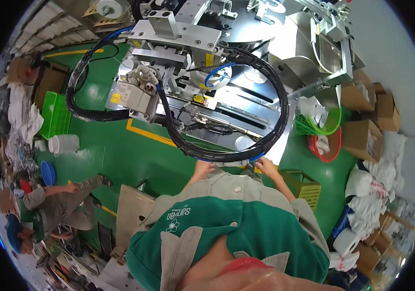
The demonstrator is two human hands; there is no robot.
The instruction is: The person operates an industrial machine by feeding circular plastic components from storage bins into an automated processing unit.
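Observation:
My left hand (204,168) is at the front edge of a metal machine (227,104), low in front of my shirt, its fingers curled inward. On the other side, my right hand (267,167) has its fingers drawn together beside a black cable loop (282,109). A pale grey strip (232,164) lies between the two hands, partly under the cable. Whether either hand grips it is too small to make out. Near my right hand a white round piece (244,143) sits on the machine's plate.
At right are a green basket (327,127), a red basket (331,152), cardboard boxes (360,138) and an olive crate (304,188). At left, a person (57,208) sits near a blue basin (48,173) and a green crate (56,115). Behind me stands a brown board (132,213).

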